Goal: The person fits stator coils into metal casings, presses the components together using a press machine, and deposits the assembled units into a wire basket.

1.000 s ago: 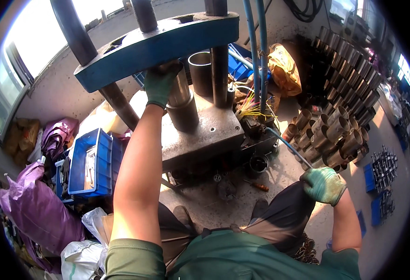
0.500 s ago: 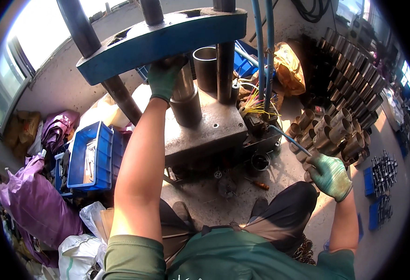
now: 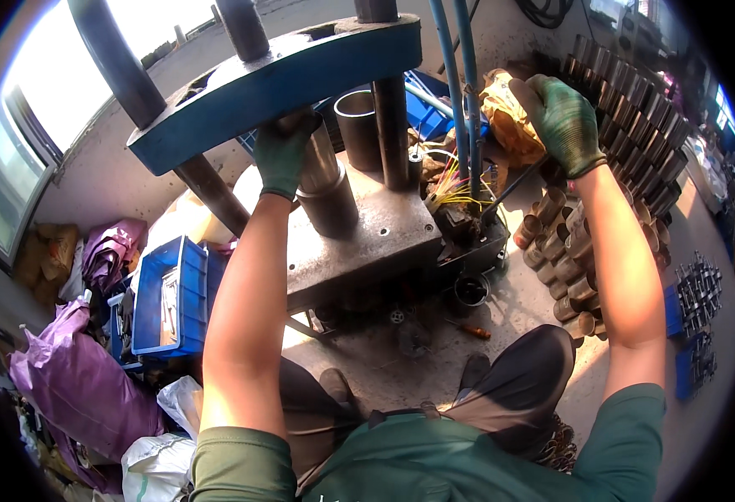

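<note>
My left hand (image 3: 280, 157), in a green work glove, reaches under the blue crossplate (image 3: 275, 84) of a press. It is closed against a shiny metal cylinder (image 3: 321, 159), its fingertips partly hidden in shadow. That cylinder stands upright in a wider dark metal sleeve (image 3: 329, 207) on the steel press bed (image 3: 367, 255). On the right, my gloved right hand (image 3: 564, 121) is raised in front of a yellow bag (image 3: 510, 117), fingers reaching forward. A slim lever (image 3: 514, 186) slants up towards its palm heel; whether they touch is unclear.
Another wide sleeve (image 3: 357, 130) stands behind on the bed, beside a press column (image 3: 391, 134). Blue hoses (image 3: 460, 100) and loose coloured wires (image 3: 451, 188) are near the lever. Stacked metal tubes (image 3: 635, 109) fill the right. A blue bin (image 3: 171, 297) and purple sack (image 3: 83, 368) lie left.
My right hand has risen and moved forward from beside my knee, and the lever has swung from slanting down to slanting up. The left hand stays at the cylinder.
</note>
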### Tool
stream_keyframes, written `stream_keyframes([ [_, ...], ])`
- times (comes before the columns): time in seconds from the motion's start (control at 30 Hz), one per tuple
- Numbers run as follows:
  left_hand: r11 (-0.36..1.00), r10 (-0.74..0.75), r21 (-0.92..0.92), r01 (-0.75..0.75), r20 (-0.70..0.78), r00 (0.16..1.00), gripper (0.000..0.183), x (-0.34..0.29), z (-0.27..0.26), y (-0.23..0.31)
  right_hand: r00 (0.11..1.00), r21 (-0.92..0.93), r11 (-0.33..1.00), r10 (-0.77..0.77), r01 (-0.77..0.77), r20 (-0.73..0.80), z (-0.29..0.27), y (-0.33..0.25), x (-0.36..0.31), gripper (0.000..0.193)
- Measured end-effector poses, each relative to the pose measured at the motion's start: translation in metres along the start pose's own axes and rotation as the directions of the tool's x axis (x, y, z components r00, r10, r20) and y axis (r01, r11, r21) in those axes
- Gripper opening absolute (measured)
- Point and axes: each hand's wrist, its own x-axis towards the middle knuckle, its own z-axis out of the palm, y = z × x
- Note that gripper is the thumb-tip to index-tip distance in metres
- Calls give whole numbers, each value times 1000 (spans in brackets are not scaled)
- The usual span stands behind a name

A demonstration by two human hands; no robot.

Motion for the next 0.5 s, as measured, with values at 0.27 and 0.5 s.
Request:
stream_keyframes([
  [0.27,956,175,-195,-221,-231,957,72,-13,3,-35,992,-111,989,107,-99,65,13,5,14,85],
  [0.5,779,624,187,-598,-150,767,55,-31,-9,24,986,-194,974,135,-114,98,0,5,9,36],
])
